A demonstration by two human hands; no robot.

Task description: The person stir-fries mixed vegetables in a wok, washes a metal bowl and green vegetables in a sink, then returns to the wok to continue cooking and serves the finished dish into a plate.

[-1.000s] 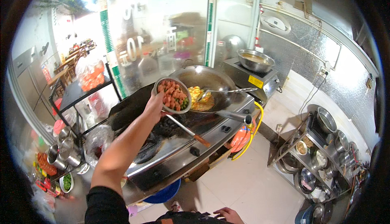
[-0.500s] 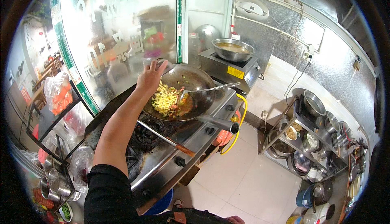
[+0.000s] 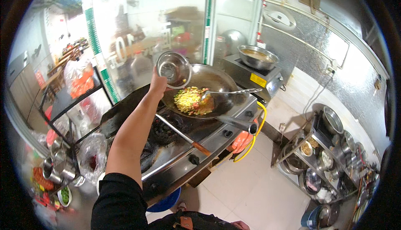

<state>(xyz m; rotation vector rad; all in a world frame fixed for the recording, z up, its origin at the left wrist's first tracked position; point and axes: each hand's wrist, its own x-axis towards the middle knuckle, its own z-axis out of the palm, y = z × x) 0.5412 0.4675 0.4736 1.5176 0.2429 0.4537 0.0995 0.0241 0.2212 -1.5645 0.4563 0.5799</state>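
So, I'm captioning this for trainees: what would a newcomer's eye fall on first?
Probably the bright yellow diced food heaped in the round, dark metal wok near the centre. Then the left hand, holding a shiny round steel bowl at the wok's upper-left edge. Lower right of the wok, a yellow hose curves down.
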